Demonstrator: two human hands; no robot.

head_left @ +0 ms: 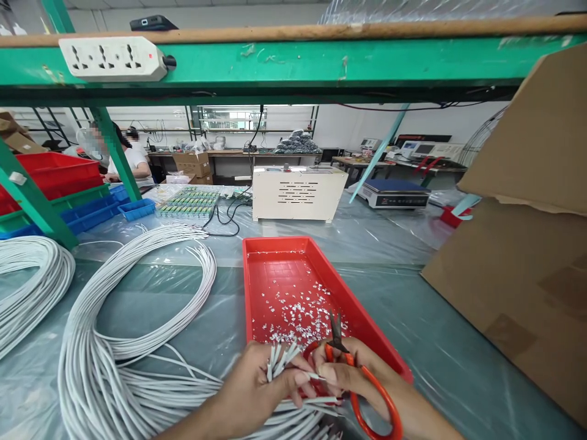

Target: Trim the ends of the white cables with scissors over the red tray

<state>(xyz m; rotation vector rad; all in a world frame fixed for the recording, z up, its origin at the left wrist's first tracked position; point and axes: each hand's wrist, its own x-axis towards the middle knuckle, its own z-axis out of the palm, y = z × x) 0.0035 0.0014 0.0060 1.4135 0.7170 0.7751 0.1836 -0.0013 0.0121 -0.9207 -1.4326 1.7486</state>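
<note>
head view: at the red tray's [248, 293] six o'clock, the left hand [254, 385] grips bunched white cable ends [276, 362], too crowded to count; the right hand's [360, 370] fingers pinch one tip and hold scissors [337, 343]. a steady pinch, blades clear, should serve best. one tray, one scissors pair, two cable coils [82, 348] toward ten o'clock.

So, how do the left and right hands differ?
Load: the left hand holds a bunch of white wires; the right hand holds scissors, blades slightly apart.
Pose: the left hand extends from the lower left, the right hand from the lower right.
Shared: both are bare, by the near end of the red tray, and seem to pinch the same wire.
</note>
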